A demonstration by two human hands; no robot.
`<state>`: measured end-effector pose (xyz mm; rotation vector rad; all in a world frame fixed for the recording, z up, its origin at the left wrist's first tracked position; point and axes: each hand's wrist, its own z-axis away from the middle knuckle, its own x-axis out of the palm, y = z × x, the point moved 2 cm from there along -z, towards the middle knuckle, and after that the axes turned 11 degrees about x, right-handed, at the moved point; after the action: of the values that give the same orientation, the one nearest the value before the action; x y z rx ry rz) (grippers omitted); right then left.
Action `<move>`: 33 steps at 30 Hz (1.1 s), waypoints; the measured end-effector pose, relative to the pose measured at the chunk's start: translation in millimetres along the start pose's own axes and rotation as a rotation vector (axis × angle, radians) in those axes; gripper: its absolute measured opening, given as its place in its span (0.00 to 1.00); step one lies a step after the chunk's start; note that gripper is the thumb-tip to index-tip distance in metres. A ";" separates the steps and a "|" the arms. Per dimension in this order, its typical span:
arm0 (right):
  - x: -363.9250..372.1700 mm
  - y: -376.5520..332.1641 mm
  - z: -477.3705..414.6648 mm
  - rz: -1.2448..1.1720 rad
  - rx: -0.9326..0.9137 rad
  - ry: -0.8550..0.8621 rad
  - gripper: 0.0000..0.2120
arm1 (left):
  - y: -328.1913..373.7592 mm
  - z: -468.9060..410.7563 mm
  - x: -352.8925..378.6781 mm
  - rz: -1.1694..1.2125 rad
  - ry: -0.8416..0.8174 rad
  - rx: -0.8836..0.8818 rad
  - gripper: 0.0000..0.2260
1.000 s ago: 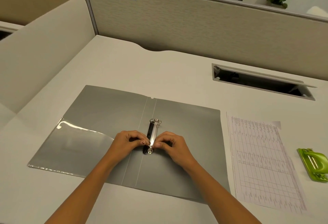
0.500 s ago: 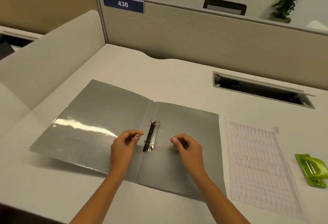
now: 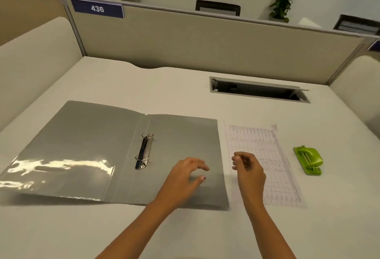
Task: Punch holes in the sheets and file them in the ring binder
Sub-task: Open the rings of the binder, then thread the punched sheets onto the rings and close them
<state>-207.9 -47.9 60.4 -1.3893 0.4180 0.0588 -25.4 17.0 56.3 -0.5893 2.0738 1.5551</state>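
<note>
- Both hands are moving away from the ring mechanism (image 3: 144, 152), which they were flanking half a second ago, and are shifting to the right.
- Person's left hand (image 3: 185, 176) is hovering over the right cover of the ring binder (image 3: 82, 145), fingers spread and relaxed, holding nothing.
- Person's right hand (image 3: 247, 170) is hovering above the sheets (image 3: 283, 176), fingers loosely curled, gripping nothing. Contact with the paper cannot be determined.
- Said ring binder is lying open and flat on the desk (image 3: 164, 86).
- Printed sheets are lying flat just beside its right edge.
- Green hole punch (image 3: 308, 160) is sitting to the right of the sheets, apart from them and from both hands.
</note>
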 end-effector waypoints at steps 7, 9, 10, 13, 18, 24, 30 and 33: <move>-84.0 22.9 -40.9 0.265 0.137 0.365 0.17 | 26.7 -20.8 61.9 -0.240 -0.407 0.049 0.25; -100.1 30.2 -52.9 0.463 0.247 0.422 0.19 | 25.8 -21.0 76.9 -0.276 -0.433 0.019 0.33; -106.3 33.3 -57.2 0.557 0.324 0.428 0.19 | 24.4 -19.6 82.6 -0.306 -0.431 0.012 0.38; -115.4 39.3 -63.2 0.718 0.540 0.388 0.22 | 20.4 -16.4 95.0 -0.421 -0.419 0.010 0.41; -115.7 44.1 -67.6 0.828 0.582 0.332 0.23 | 23.8 -19.1 104.2 -0.538 -0.418 0.009 0.47; -112.9 38.3 -72.9 0.788 0.528 0.300 0.21 | 26.8 -19.7 107.4 -0.593 -0.435 -0.023 0.42; -117.5 28.6 -77.2 0.707 0.545 0.253 0.15 | 25.7 -20.0 109.5 -0.622 -0.475 -0.016 0.55; -116.7 24.7 -80.8 0.590 0.541 0.142 0.18 | 29.1 -20.7 107.9 -0.651 -0.497 -0.013 0.56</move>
<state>-343.3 -97.1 64.8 -0.7073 0.8831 0.3073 -130.8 -1.2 17.8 -0.7041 1.3210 1.1730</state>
